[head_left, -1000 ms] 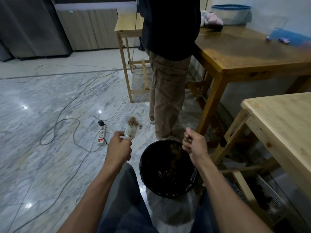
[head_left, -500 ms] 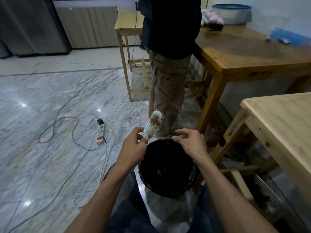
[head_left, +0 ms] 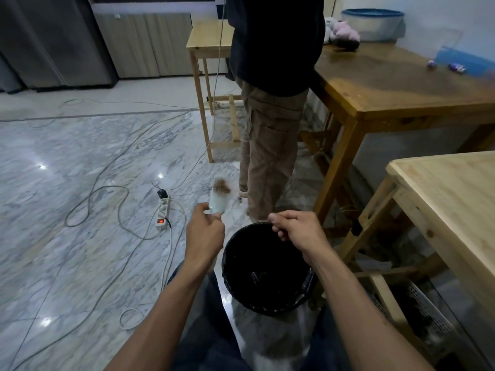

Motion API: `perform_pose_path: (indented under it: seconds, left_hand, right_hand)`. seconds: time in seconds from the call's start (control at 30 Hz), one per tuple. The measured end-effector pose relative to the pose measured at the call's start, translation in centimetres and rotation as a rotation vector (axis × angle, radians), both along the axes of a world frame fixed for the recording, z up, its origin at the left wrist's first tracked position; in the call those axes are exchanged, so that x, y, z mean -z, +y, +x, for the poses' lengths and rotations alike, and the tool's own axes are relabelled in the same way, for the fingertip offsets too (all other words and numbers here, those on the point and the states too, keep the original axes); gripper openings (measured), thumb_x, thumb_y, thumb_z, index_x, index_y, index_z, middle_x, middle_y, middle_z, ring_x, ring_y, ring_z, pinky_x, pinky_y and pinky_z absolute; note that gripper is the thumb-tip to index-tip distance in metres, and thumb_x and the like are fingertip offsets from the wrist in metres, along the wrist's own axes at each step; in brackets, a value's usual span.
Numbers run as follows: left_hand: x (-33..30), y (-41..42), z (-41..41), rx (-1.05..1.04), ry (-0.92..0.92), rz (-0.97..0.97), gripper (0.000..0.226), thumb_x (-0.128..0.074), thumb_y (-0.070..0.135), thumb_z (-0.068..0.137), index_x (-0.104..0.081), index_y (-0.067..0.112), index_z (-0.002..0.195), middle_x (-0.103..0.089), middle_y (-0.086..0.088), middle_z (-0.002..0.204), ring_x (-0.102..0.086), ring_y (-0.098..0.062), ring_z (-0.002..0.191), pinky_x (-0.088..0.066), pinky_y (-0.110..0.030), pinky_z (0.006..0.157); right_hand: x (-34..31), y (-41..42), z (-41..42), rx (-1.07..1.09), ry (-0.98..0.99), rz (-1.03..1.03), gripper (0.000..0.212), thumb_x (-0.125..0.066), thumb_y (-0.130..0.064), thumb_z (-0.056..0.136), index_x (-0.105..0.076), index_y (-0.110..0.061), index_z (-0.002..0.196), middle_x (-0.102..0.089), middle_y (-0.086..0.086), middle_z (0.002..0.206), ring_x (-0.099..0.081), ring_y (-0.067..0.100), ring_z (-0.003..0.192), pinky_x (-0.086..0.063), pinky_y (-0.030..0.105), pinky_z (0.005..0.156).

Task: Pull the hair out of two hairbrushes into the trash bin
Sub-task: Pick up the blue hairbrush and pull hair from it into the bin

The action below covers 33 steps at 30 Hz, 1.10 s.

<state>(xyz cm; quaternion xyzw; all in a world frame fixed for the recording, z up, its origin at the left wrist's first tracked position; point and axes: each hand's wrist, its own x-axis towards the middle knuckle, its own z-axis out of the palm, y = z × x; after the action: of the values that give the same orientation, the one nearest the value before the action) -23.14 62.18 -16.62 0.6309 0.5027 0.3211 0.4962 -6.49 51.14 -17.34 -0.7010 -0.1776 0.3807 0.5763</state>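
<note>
- Head view looks down on a marble floor (head_left: pixel 67 162) that fills the whole left half, grey-veined and shiny, with pale cables (head_left: pixel 107 199) looping across it.
- Up at two o'clock stands a dark wooden table (head_left: pixel 401 87), and on its far end a blue-rimmed tub (head_left: pixel 372 22) with a pink soft toy (head_left: pixel 344 33) just beside it.
- At three o'clock, a lighter wooden table (head_left: pixel 455 199) runs off the right edge.
- At twelve o'clock a second person (head_left: pixel 273 103) stands in a dark top and tan cargo trousers, close beside the dark table; a small light wooden table (head_left: pixel 206 38) is right behind them.
- Dead centre, low, sits the trash bin (head_left: pixel 265 271), black and lined with a black bag, on the floor between the seated person's knees.
- Right hand (head_left: pixel 297 231) hovers over the far rim of the bin, at about one o'clock from its middle. Thumb and forefinger are pressed together in a pinch, other fingers curled, but whether any hair is in that pinch I cannot tell.
- Left hand (head_left: pixel 205 234) is at ten o'clock from the bin, off to its side, fingers wrapped round the handle of the hairbrush (head_left: pixel 218 202).
- That brush is pale, motion-blurred, pointing up and away, with a clump of brown hair (head_left: pixel 221 186) on its far end.
- Power strip (head_left: pixel 163 212) at nine o'clock from the brush, its red switch lit.
</note>
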Motion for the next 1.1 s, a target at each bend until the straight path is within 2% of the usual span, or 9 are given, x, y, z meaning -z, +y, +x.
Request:
perform_pose_path:
  seconds: [0.07,0.2,0.37,0.43,0.53,0.7,0.77,0.9,1.1]
  left_hand:
    - [0.1,0.8,-0.6,-0.091,-0.011,-0.017,0.039,-0.047,0.018,0.095,-0.047,0.017,0.134,-0.068,-0.023,0.110,-0.060,-0.019,0.062,-0.050,-0.039,0.056]
    - [-0.2,0.7,-0.8,-0.042,-0.025,0.026,0.028,-0.049,0.018,0.100,-0.049,0.019,0.128,-0.065,-0.003,0.096,-0.059,-0.021,0.061,-0.051,-0.038,0.055]
    - [0.1,-1.2,0.3,0.131,0.004,0.105,0.021,-0.056,0.023,0.099,-0.054,0.034,0.117,-0.065,0.003,0.097,-0.063,-0.019,0.066,-0.057,-0.042,0.060]
    - [0.3,-2.1,0.7,0.190,0.012,0.153,0.023,-0.057,0.021,0.098,-0.057,0.037,0.114,-0.066,0.008,0.091,-0.063,-0.010,0.061,-0.054,-0.032,0.057]
    - [0.4,-3.0,1.1,0.238,0.041,0.192,0.025,-0.058,0.018,0.098,-0.058,0.037,0.114,-0.065,0.014,0.086,-0.061,-0.002,0.058,-0.048,-0.022,0.055]
    - [0.5,-2.1,0.7,0.091,-0.020,0.127,0.023,-0.056,0.019,0.099,-0.057,0.035,0.115,-0.065,0.004,0.093,-0.061,-0.011,0.063,-0.055,-0.037,0.060]
    - [0.6,-1.7,0.6,0.044,-0.041,0.109,0.023,-0.056,0.020,0.098,-0.056,0.036,0.115,-0.066,0.001,0.097,-0.063,-0.020,0.069,-0.056,-0.045,0.064]
    - [0.3,-2.6,1.2,-0.028,-0.103,0.116,0.026,-0.056,0.018,0.099,-0.054,0.034,0.120,-0.063,0.003,0.099,-0.064,-0.021,0.072,-0.056,-0.045,0.065]
    - [-1.5,0.5,0.1,-0.378,-0.215,0.128,0.026,-0.048,0.023,0.101,-0.047,0.023,0.127,-0.060,0.004,0.099,-0.067,-0.034,0.090,-0.057,-0.059,0.077]
  right_hand:
    - [-0.2,-0.7,0.7,0.051,0.022,-0.015,0.015,-0.077,-0.016,0.091,-0.081,-0.001,0.089,-0.069,0.004,0.067,-0.056,0.012,0.060,-0.049,0.024,0.061]
    - [-0.4,-1.0,0.7,-0.052,-0.018,-0.047,0.022,-0.067,-0.020,0.099,-0.079,-0.001,0.099,-0.073,0.008,0.081,-0.062,0.015,0.071,-0.054,0.024,0.066]
    - [-0.7,0.8,-0.2,-0.108,0.129,0.013,0.038,-0.068,-0.051,0.093,-0.074,-0.016,0.107,-0.079,0.004,0.108,-0.076,0.018,0.088,-0.058,0.026,0.069]
    - [-0.8,1.3,-0.5,-0.128,0.173,0.060,0.048,-0.074,-0.054,0.086,-0.073,-0.013,0.112,-0.080,0.005,0.106,-0.077,0.019,0.086,-0.058,0.027,0.069]
    - [-0.8,1.5,-0.9,-0.129,0.162,0.128,0.029,-0.081,-0.030,0.087,-0.075,-0.005,0.100,-0.076,0.006,0.086,-0.071,0.013,0.071,-0.057,0.023,0.065]
    - [0.4,0.8,0.0,0.022,0.110,0.019,0.009,-0.074,-0.005,0.091,-0.074,0.001,0.084,-0.066,0.009,0.069,-0.057,0.011,0.056,-0.050,0.019,0.053]
    - [1.0,0.5,0.4,0.061,0.111,-0.049,0.009,-0.075,-0.004,0.090,-0.077,0.000,0.082,-0.068,0.009,0.068,-0.058,0.012,0.058,-0.050,0.021,0.055]
    - [1.4,0.9,0.6,0.129,0.081,-0.135,0.013,-0.075,-0.006,0.090,-0.078,-0.003,0.078,-0.069,0.008,0.067,-0.058,0.014,0.058,-0.049,0.025,0.057]
    - [2.9,-1.1,3.0,0.345,0.093,-0.343,0.014,-0.075,-0.009,0.087,-0.078,0.004,0.083,-0.067,0.008,0.062,-0.055,0.014,0.049,-0.045,0.025,0.049]
